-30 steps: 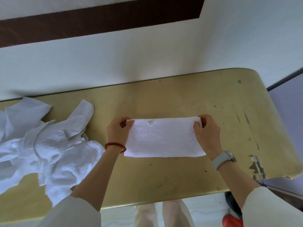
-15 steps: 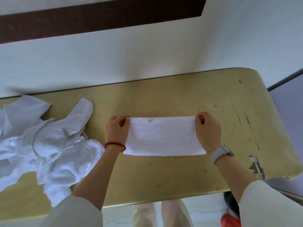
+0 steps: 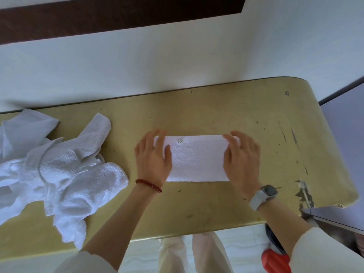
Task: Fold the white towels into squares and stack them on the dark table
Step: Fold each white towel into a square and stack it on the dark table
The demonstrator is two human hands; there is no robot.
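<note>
The towel (image 3: pixel 197 158) lies flat on the yellow counter (image 3: pixel 226 107), folded into a long rectangle with a small tag (image 3: pixel 180 141) showing near its far edge. Both hands lie on it with fingers straight: the left hand (image 3: pixel 152 157) covers its left end and the right hand (image 3: pixel 242 156) its right end, palms down. Neither grip is closed on anything; each is open and seems to press or smooth the cloth.

The towel looks like soft terry: light, limp, with no stiffness of its own. It will likely sag and lose its edges if lifted by 1 point, and the layers may slide apart unless pinched together. The pile gives some friction, so I judge it will not slip from the fingers, though it could drag and bunch on the scuffed counter.

For the next fold to a square, the 2 corners under one palm look like the place to take hold, thumb under and fingers over, pinching both layers. The other palm could stay as an anchor at the opposite end. Between the palms the cloth is smooth and uncreased.

To the left of the left grip, well apart from it, is a loose pile (image 3: pixel 59 166) of unfolded white towels. No folded stack and no dark table surface are clearly in view; a grey surface (image 3: pixel 346 146) lies beyond the right grip, past the counter's end.
</note>
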